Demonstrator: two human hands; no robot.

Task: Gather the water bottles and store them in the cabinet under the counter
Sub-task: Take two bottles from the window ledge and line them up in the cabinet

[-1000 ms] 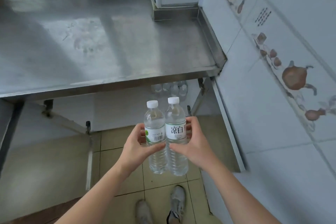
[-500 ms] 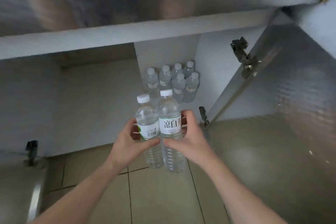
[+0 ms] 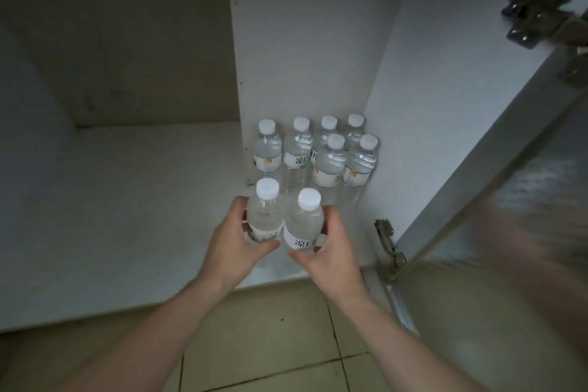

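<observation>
Bottles (image 3: 283, 219) — clasped between hands (image 3: 331, 251).

We can't see held bottles' (image 3: 284, 226) bases, hidden by hands; door (image 3: 525, 232) blurred, cut off at rt edge.

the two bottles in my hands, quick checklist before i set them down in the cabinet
1. Grip: left hand holds the left bottle, right hand holds the right bottle: ok.
2. Both caps on and bottles upright: ok.
3. Cabinet door swung open, out of the way: ok.
4. Bare shelf floor in front of the stored bottles: ok.
5. Stored bottles standing upright, six caps counted: ok.
6. Whether the held bottles already touch the shelf: cannot tell.
</observation>
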